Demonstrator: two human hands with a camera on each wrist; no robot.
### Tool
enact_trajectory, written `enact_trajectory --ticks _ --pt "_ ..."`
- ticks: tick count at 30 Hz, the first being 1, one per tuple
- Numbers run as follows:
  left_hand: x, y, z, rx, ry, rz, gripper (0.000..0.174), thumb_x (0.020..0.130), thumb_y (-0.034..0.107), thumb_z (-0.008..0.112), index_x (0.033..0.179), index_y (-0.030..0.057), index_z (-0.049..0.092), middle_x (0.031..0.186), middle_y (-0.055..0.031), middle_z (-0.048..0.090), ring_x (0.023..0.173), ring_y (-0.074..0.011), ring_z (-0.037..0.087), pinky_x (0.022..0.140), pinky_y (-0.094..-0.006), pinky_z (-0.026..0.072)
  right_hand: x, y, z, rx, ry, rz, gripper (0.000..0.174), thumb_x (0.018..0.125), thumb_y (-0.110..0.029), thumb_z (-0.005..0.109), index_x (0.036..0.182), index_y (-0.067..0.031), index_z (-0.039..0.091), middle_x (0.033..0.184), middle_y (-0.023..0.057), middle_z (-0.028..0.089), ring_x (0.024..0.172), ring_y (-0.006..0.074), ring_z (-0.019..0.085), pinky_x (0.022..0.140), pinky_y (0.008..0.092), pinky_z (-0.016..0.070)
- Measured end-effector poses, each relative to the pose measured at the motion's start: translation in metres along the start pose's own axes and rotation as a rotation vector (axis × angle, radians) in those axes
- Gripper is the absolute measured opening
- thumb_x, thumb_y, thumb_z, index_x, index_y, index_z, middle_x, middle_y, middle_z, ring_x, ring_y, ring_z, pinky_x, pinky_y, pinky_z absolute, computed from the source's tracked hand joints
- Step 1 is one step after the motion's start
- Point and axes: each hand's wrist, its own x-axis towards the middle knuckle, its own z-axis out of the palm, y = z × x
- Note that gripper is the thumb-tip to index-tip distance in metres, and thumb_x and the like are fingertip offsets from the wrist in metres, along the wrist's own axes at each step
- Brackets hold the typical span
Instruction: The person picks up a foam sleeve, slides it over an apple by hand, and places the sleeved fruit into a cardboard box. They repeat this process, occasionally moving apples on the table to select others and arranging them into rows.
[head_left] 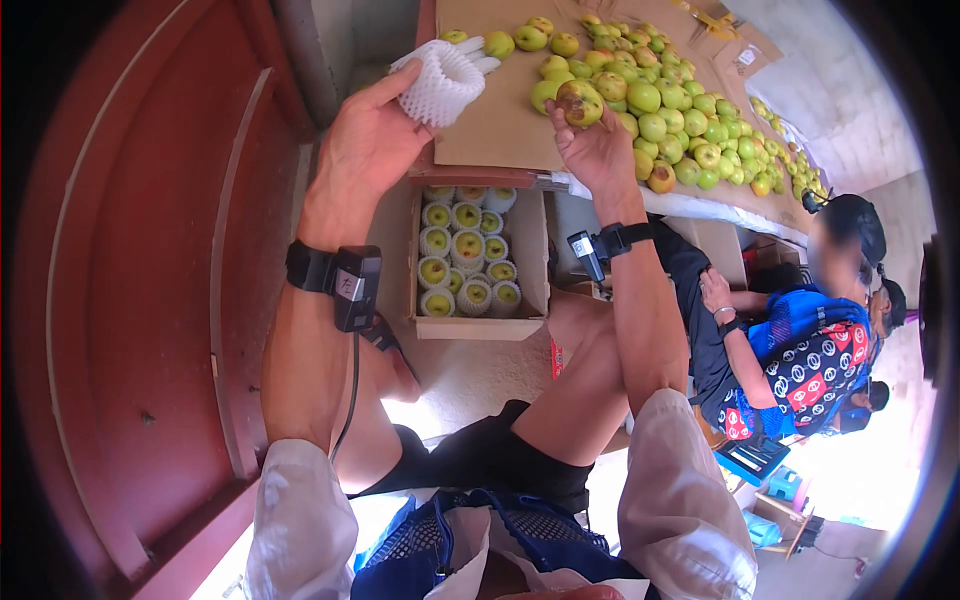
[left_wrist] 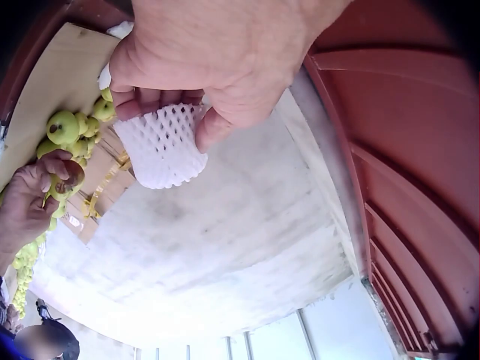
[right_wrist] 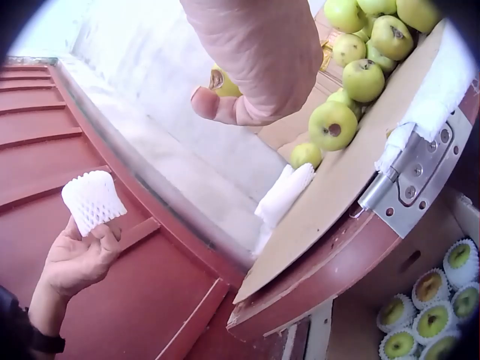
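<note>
My left hand (head_left: 372, 140) holds up a white foam fruit net (head_left: 440, 88), fingers and thumb gripping its rim. In the left wrist view the foam net (left_wrist: 163, 148) is spread into a cup shape with nothing inside. My right hand (head_left: 603, 155) grips a yellow-green apple (head_left: 580, 103) with a brown patch, over the table's near edge. From the right wrist, the hand (right_wrist: 262, 64) hides most of that apple (right_wrist: 223, 84). Beyond the fingers lies a heap of green apples (head_left: 672, 120) on a cardboard sheet (head_left: 490, 135).
Below the table edge, a cardboard box (head_left: 480, 329) contains several apples in foam nets. More folded foam nets (right_wrist: 285, 196) lie on the cardboard. A metal hinge (right_wrist: 409, 176) sits on the table edge. A red door (head_left: 130, 260) stands left; another person (head_left: 800, 350) sits right.
</note>
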Motion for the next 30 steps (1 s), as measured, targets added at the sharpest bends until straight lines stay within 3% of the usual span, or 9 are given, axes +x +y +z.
enact_trajectory --ticks 2,11,14,17,20,23,26,30 --pt "0.002 0.000 -0.001 -0.008 0.000 0.000 0.044 0.096 0.016 0.064 0.135 -0.0013 0.053 0.136 -0.0117 0.055 0.128 -0.0250 0.051 0.109 -0.0402 0.0419 0.003 0.000 -0.006 -0.018 -0.026 -0.026 0.050 0.108 -0.039 0.034 0.138 0.0000 0.042 0.129 0.0248 0.053 0.108 0.0338 0.059 0.068 0.0347 0.0504" --pt "0.005 0.004 -0.008 0.002 0.017 0.022 0.044 0.097 0.016 0.063 0.136 -0.0012 0.052 0.136 -0.0116 0.055 0.128 -0.0241 0.051 0.108 -0.0399 0.0423 0.002 -0.005 -0.008 -0.183 0.007 0.009 0.054 0.101 -0.033 0.058 0.140 -0.0042 0.037 0.134 0.0181 0.051 0.115 0.0363 0.058 0.063 0.0294 0.0480" --pt "0.010 0.006 -0.020 0.000 -0.008 0.030 0.043 0.098 0.017 0.062 0.136 -0.0011 0.052 0.137 -0.0114 0.055 0.128 -0.0240 0.051 0.108 -0.0398 0.0425 -0.002 0.001 0.000 -0.359 0.129 -0.024 0.047 0.101 -0.033 0.058 0.135 -0.0027 0.045 0.132 0.0191 0.056 0.116 0.0324 0.059 0.058 0.0284 0.0505" --pt "0.012 0.006 -0.025 -0.004 -0.030 0.034 0.043 0.098 0.018 0.062 0.135 -0.0011 0.053 0.137 -0.0113 0.055 0.128 -0.0239 0.050 0.107 -0.0397 0.0425 0.001 0.008 -0.001 -0.491 0.259 -0.005 0.042 0.100 -0.032 0.059 0.132 -0.0052 0.050 0.126 0.0160 0.060 0.112 0.0294 0.062 0.056 0.0271 0.0474" --pt "0.010 0.008 -0.025 -0.006 -0.009 0.040 0.043 0.098 0.017 0.062 0.135 -0.0012 0.053 0.137 -0.0112 0.055 0.128 -0.0239 0.051 0.107 -0.0397 0.0425 0.006 0.014 -0.015 -0.775 0.206 0.018 0.045 0.096 -0.035 0.064 0.128 -0.0030 0.056 0.118 0.0141 0.063 0.108 0.0277 0.063 0.061 0.0278 0.0439" --pt "0.010 0.009 -0.027 -0.008 0.015 0.047 0.043 0.098 0.017 0.061 0.135 -0.0013 0.053 0.136 -0.0113 0.055 0.127 -0.0239 0.052 0.107 -0.0398 0.0426 0.004 0.024 0.004 -1.002 0.275 0.033 0.053 0.094 -0.036 0.066 0.130 0.0020 0.056 0.120 0.0138 0.063 0.106 0.0226 0.064 0.064 0.0282 0.0458" --pt "0.009 0.011 -0.029 -0.006 0.015 0.052 0.043 0.098 0.017 0.062 0.135 -0.0012 0.053 0.136 -0.0113 0.055 0.126 -0.0237 0.052 0.107 -0.0399 0.0427 0.008 0.039 0.016 -1.293 0.476 -0.005 0.058 0.093 -0.044 0.066 0.131 -0.0013 0.058 0.130 0.0148 0.058 0.112 0.0193 0.056 0.074 0.0310 0.0488" --pt "0.008 0.013 -0.026 -0.011 0.029 0.054 0.042 0.097 0.016 0.061 0.135 -0.0018 0.053 0.135 -0.0113 0.057 0.124 -0.0238 0.054 0.106 -0.0399 0.0429 0.015 0.050 0.015 -1.422 0.475 -0.053 0.068 0.089 -0.050 0.068 0.134 0.0002 0.058 0.129 0.0137 0.058 0.109 0.0191 0.055 0.077 0.0347 0.0494"
